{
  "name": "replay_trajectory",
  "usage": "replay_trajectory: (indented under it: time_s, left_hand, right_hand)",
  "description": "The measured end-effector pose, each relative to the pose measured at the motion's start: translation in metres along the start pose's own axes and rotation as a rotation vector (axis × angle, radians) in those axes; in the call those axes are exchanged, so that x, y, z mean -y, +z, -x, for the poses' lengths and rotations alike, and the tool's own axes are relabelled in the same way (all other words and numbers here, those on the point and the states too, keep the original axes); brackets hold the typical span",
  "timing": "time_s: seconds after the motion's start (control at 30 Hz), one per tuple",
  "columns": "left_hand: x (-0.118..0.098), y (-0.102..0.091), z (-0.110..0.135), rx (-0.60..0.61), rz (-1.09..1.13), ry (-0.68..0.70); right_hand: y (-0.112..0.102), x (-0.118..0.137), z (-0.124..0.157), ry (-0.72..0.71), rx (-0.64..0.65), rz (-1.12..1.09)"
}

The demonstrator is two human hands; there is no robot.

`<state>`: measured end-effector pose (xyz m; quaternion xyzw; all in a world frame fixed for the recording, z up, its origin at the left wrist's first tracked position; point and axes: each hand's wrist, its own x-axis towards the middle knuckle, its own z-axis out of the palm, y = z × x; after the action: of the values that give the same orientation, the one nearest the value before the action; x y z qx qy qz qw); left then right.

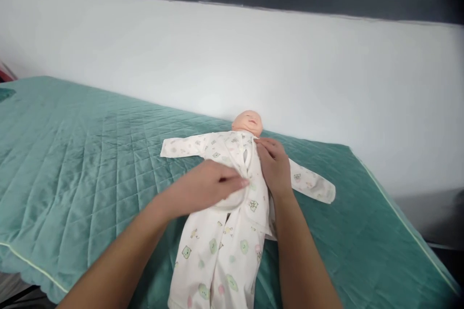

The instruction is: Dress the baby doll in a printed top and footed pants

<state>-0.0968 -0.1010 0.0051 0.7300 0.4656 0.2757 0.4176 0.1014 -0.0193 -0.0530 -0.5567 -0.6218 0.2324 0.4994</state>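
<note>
A baby doll lies on its back on the green quilted bed cover, arms spread, dressed in a white printed sleepsuit. My left hand lies across the doll's belly with fingers stretched out and together, pressing the left front panel flat. My right hand rests on the doll's chest, its fingers curled on the edge of the right front panel near the collar. The sleepsuit's front is partly open between my two hands.
The bed runs along a white wall. Its right edge drops to a dark floor. The near edge with pale piping is at lower left. A red object shows at the far left.
</note>
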Motion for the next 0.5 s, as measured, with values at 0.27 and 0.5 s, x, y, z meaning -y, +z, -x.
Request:
replay_trajectory:
  time_s: [0.27,0.5]
  left_hand:
    - [0.018,-0.019,-0.101,-0.373,-0.116,-0.100]
    - [0.036,-0.007,-0.116,-0.421,0.017,-0.056]
  right_hand:
    - [0.001,0.000,0.000,-0.022,-0.010,0.021]
    - [0.000,0.009,0.005,-0.031,0.103,-0.094]
